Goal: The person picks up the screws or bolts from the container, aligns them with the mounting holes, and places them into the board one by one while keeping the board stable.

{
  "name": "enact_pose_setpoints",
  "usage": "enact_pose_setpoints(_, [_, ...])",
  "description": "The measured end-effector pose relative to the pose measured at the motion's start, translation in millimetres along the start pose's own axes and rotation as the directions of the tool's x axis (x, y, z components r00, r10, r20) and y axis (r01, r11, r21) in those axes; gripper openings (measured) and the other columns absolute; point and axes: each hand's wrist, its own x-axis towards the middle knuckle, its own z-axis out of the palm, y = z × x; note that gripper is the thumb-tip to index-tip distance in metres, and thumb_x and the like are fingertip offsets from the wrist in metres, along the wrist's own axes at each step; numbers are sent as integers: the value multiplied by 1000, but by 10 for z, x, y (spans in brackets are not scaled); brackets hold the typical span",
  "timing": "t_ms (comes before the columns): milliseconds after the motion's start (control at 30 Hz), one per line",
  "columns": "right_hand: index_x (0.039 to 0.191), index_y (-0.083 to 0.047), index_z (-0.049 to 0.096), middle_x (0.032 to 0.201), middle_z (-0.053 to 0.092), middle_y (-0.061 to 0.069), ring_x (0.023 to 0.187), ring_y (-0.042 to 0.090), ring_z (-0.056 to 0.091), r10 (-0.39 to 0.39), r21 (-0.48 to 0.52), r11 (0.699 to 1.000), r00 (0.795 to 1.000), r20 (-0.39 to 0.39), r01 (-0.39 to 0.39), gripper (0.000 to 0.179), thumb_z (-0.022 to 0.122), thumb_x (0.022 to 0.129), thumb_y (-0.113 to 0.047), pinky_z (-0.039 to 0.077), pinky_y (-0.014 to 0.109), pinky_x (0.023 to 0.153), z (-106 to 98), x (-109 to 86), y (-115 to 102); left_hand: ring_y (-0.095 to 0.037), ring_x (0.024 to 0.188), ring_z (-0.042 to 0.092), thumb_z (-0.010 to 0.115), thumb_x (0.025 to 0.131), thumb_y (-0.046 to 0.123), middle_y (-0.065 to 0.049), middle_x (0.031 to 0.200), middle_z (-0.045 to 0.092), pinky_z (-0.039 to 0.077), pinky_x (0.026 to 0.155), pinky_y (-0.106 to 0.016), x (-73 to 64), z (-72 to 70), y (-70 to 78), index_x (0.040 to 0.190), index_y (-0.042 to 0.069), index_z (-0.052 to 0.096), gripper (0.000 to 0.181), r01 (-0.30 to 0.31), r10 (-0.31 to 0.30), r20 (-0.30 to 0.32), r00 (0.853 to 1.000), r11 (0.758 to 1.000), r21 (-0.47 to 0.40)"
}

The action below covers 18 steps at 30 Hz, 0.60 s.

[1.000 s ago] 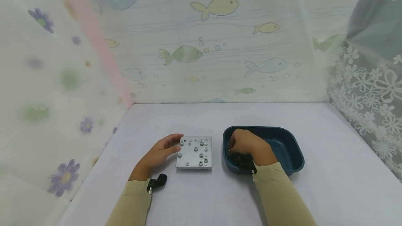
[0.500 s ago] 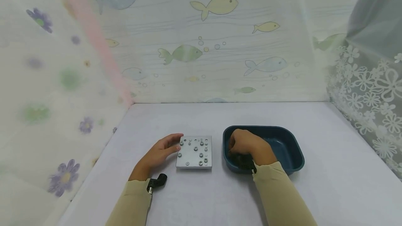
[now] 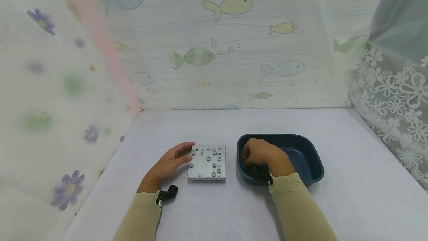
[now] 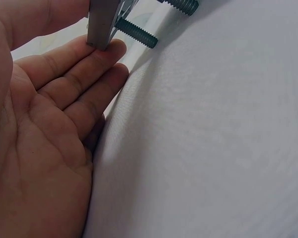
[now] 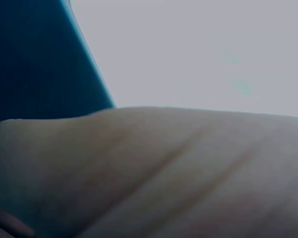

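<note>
In the head view a silver metal plate [image 3: 202,167] carries several socket-head bolts [image 3: 214,174] of different sizes. My left hand [image 3: 167,164] holds its left edge, thumb near the top face and fingers along the far left side. From the left wrist, the plate's edge [image 4: 100,25] sits between thumb and fingers, and threaded bolt shanks [image 4: 136,33] stick out beneath it above the cloth. My right hand [image 3: 262,153] reaches down into the left part of a dark blue plastic tub [image 3: 297,161], fingers bent downward. Its fingertips are hidden, so I cannot tell what they hold.
A white cloth [image 3: 230,211] covers the table. The tub stands to the right of the plate, with a gap between them. Fish-print curtain [image 3: 207,84] hangs behind the table; patterned fabric borders both sides. A black wrist camera [image 3: 168,193] projects beside the left wrist.
My right hand shifts very slightly inside the tub, its fingers moving a little. The left hand and the plate stay where they were.
</note>
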Motion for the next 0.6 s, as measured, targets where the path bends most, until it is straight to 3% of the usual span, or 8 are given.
enact_pose_setpoints(600, [84,-21,76,91,71,-4,84,17,62,-42,-19,999,999,34,43,12,82,85,-11,55,35,76,-7,-60,10,-25,145,48,66,102,22,-4,152,55,30,124,-51,-42,19,43,153,13,49,54,8,-7,-14,1000,1000,21])
